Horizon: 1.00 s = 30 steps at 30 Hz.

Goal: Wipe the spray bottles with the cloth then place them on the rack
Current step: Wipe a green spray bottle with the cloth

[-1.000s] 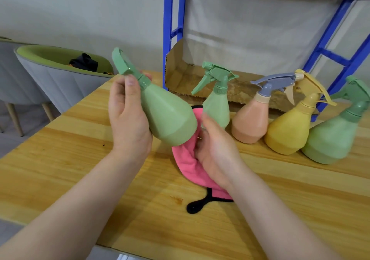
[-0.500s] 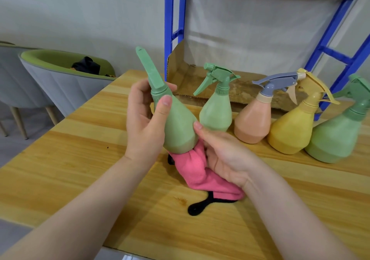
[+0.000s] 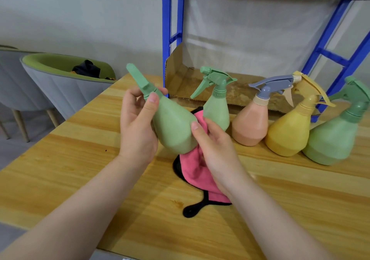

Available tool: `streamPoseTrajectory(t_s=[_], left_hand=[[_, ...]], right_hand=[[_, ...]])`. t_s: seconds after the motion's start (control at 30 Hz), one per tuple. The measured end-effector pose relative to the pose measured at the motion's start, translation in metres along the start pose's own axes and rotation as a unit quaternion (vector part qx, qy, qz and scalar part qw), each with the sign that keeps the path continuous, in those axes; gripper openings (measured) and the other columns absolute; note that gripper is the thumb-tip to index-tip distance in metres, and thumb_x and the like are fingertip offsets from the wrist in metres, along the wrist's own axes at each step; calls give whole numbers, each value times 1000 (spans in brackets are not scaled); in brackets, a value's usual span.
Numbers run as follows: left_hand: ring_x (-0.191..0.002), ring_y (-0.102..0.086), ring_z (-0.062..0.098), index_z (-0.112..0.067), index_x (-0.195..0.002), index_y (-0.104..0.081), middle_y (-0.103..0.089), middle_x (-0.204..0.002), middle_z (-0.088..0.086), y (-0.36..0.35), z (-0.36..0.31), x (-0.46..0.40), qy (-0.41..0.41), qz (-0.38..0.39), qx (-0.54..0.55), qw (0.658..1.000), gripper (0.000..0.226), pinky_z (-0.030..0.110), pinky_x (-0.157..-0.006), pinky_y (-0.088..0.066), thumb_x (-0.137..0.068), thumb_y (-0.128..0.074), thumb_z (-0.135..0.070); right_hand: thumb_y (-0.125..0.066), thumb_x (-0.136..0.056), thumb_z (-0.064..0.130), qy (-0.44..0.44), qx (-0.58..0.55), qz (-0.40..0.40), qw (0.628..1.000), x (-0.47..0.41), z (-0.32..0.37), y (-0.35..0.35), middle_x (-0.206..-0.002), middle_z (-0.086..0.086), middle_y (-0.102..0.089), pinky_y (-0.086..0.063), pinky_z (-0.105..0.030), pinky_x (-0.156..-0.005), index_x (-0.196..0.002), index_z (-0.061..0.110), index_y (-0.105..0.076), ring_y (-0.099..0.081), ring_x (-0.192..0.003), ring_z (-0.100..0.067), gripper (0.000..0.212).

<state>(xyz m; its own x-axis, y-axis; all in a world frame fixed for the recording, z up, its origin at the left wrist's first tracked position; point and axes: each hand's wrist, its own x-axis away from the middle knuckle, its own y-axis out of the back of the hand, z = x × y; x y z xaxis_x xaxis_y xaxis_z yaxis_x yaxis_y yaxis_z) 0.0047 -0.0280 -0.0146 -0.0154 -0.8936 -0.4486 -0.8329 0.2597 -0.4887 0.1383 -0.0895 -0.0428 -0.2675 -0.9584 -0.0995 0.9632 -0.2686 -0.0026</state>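
Above the counter [image 3: 80, 175], the left hand [image 3: 138, 127] clamps a tilted green spray bottle [image 3: 172, 127]; the right hand [image 3: 212, 145] presses a pink cloth [image 3: 196, 167] against its base, cloth partly hidden behind both

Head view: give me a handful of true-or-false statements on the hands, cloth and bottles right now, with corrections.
1. The left hand grips the green bottle near its neck. True.
2. The right hand presses a blue cloth to it. False: the cloth is pink with black trim.
3. Four bottles stand on the table. True.
4. The peach bottle has a yellow trigger head. False: its head is grey-blue.
5. The held bottle stands upright. False: it is tilted, nozzle up-left.
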Motion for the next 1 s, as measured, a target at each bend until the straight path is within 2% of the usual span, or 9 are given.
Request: streamPoseTrajectory(t_s=[0.1,0.2,0.4,0.5,0.57,0.63,0.73,0.87,1.0], left_hand=[[-88,-60,20,-10,-105,-47,-68,-99,5,-1,-1,1,55,-8,52,997,7,40,-80,-54,-100,-50,-14],[-93,-58,28,-10,-110,-44,-66,-102,6,-1,-3,0,48,-16,65,997,14,51,-91,-52,-99,-51,-15],[-100,-60,17,-17,-107,-51,-68,-101,-6,1,2,2,-67,30,-69,995,19,52,-98,-46,-94,-52,-3],[-102,-59,18,-18,-109,-49,-65,-104,-1,-3,3,3,-103,62,-128,984,23,35,-92,-49,-93,-53,-2],[-102,-60,14,-18,-108,-47,-62,-106,4,-6,2,3,-117,79,-156,978,25,28,-89,-49,-91,-54,0],[-100,-61,6,-19,-107,-47,-61,-107,4,-6,3,-1,-112,75,-172,976,25,24,-89,-49,-91,-55,-1],[-101,-62,4,-24,-105,-49,-63,-107,-1,-4,8,-11,-75,48,-197,976,22,25,-88,-49,-92,-59,-10],[-107,-61,17,-29,-103,-52,-64,-107,-5,1,18,-24,-59,29,-252,965,20,39,-99,-49,-92,-62,-16],[-107,-61,23,-32,-102,-52,-64,-107,-5,1,26,-34,-45,13,-268,962,24,44,-100,-49,-94,-64,-13]], right_hand=[[-64,-87,53,-56,-77,66,993,-1,1,0,-121,0,-71,-46,-46,-106,-126,22,-63,-64,-117,-17,50],[-62,-84,55,-125,-130,144,973,1,5,3,-122,-3,-71,-45,-37,-107,-129,15,-60,-64,-118,-16,60],[-68,-69,73,-134,-14,63,989,-5,7,6,-111,-25,-70,-49,-50,-103,-113,-6,-66,-67,-109,-37,91],[-74,-77,57,-97,15,7,995,-7,8,15,-81,-12,-75,-55,-37,-81,-77,8,-75,-71,-83,-25,48],[-75,-80,44,-53,72,-33,995,-9,9,19,-72,-13,-68,-46,-35,-69,-73,6,-71,-63,-72,-22,39],[-74,-82,35,-9,106,-68,992,-10,13,19,-77,-18,-68,-50,-40,-67,-82,2,-68,-63,-71,-28,33],[-72,-85,23,35,78,-107,991,-10,21,22,-88,-15,-73,-56,-54,-82,-87,17,-72,-69,-87,-33,6],[-67,-89,10,49,24,-130,990,-10,29,32,-87,0,-75,-56,-45,-86,-86,25,-72,-71,-89,-21,16],[-62,-89,8,48,26,-142,988,-11,29,36,-87,-2,-74,-55,-39,-79,-85,21,-71,-69,-89,-23,16]])
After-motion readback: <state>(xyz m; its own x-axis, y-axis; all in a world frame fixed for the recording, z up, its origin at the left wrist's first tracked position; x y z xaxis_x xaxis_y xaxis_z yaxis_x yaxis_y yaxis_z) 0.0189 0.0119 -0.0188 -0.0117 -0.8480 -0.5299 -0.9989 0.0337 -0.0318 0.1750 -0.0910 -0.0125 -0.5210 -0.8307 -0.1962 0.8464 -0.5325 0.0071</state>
